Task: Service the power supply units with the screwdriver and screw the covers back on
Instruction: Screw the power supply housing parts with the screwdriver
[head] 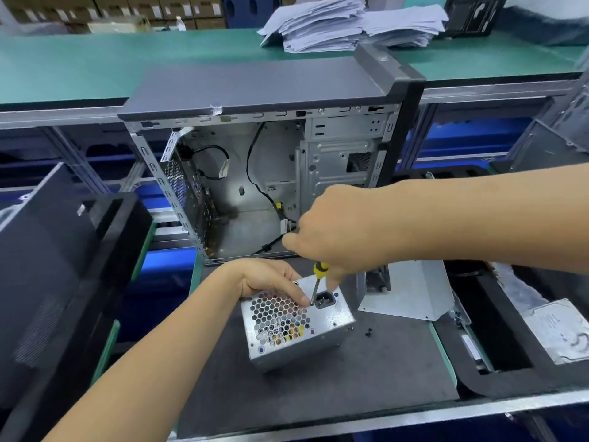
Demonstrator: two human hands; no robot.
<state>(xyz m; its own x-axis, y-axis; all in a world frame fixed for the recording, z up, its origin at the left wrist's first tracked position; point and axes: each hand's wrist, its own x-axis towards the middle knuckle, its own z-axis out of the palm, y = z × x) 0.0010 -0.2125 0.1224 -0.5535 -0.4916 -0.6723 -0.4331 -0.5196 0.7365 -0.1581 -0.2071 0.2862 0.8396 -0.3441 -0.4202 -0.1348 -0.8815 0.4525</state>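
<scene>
Left hand grips power supply, steadying it; right hand fingers wrapped round screwdriver, tip at screw beside socket.

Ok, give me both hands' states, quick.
Left hand: grips the power supply unit.
Right hand: holds the screwdriver, tip at the unit.
</scene>
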